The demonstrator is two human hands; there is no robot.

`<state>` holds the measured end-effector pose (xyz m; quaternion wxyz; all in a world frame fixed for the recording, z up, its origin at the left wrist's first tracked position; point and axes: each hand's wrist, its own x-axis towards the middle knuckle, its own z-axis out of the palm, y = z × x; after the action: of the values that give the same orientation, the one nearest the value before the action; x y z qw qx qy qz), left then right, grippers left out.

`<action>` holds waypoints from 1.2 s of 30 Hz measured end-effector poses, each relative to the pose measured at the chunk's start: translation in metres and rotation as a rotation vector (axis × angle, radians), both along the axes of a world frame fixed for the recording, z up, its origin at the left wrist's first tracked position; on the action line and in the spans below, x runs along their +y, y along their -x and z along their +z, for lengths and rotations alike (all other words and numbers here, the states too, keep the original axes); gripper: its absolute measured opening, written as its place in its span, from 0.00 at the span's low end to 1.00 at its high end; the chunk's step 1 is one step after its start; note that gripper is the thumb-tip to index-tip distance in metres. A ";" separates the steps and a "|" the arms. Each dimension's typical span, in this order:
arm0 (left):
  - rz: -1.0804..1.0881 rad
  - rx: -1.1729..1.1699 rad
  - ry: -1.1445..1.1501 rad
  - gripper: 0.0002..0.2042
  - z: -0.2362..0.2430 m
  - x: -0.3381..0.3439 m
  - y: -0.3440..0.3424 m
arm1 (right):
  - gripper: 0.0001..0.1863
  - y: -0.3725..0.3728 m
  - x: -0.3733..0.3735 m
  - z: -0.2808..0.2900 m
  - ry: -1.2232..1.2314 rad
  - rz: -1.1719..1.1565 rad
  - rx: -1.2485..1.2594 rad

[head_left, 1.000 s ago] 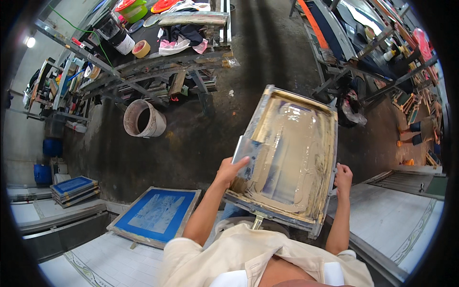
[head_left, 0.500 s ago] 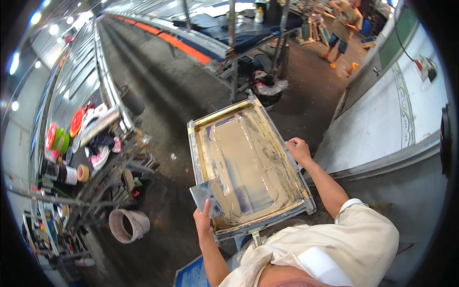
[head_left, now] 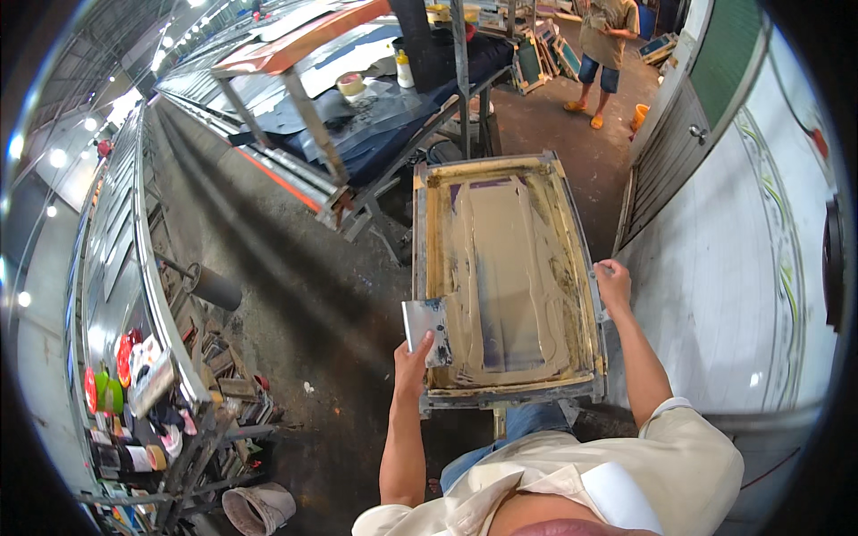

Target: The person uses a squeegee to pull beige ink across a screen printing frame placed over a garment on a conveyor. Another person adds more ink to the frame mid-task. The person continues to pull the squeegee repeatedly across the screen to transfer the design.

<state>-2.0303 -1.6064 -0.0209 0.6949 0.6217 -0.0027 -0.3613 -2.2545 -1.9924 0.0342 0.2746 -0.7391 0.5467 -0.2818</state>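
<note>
Screen frame: metal-edged printing screen, carried in front of the person at about waist height, over the dark floor, w/ a white panelled wall close on the right. Inside is smeared w/ tan paste, darker patch near the mid-bottom.

Orientation: long axis runs away from the body, near end at the waist, far end pointing twd the blue-draped print surface ahead. Mesh face up, roughly level as far as I can tell.

Grips:
- Left hand: closed on the near-left rail, thumb pinning a flat scraper blade against the frame edge. Blade overhangs the rail outward.
- Right hand: fingers curled over the right rail around mid-length.

Risks, my read:
- Scraper is only thumb-pinned; wet paste = slippery, could slide off and drop.
- Tilt the frame and paste may run to the low edge, drip on floor or clothes.
- Far corner could clip the surface's legs or the wall; gap on the right looks tight.
- Another person stands ahead near the far end; collision poss if walking fwd.
</note>
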 end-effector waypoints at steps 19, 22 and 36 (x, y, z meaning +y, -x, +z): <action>0.138 0.064 -0.058 0.24 -0.068 -0.207 -0.108 | 0.12 -0.195 -0.267 -0.134 -0.072 0.340 0.076; 0.140 0.096 -0.078 0.25 -0.068 -0.208 -0.109 | 0.14 -0.185 -0.269 -0.134 -0.095 0.359 0.082; -0.735 -1.535 -0.573 0.15 0.055 -0.241 -0.068 | 0.28 -0.139 -0.011 0.014 0.237 1.085 0.281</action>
<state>-1.9624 -1.8472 0.0339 0.1605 0.8016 -0.5750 -0.0328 -2.1155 -2.0035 0.0486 0.2200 -0.9700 0.0847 -0.0587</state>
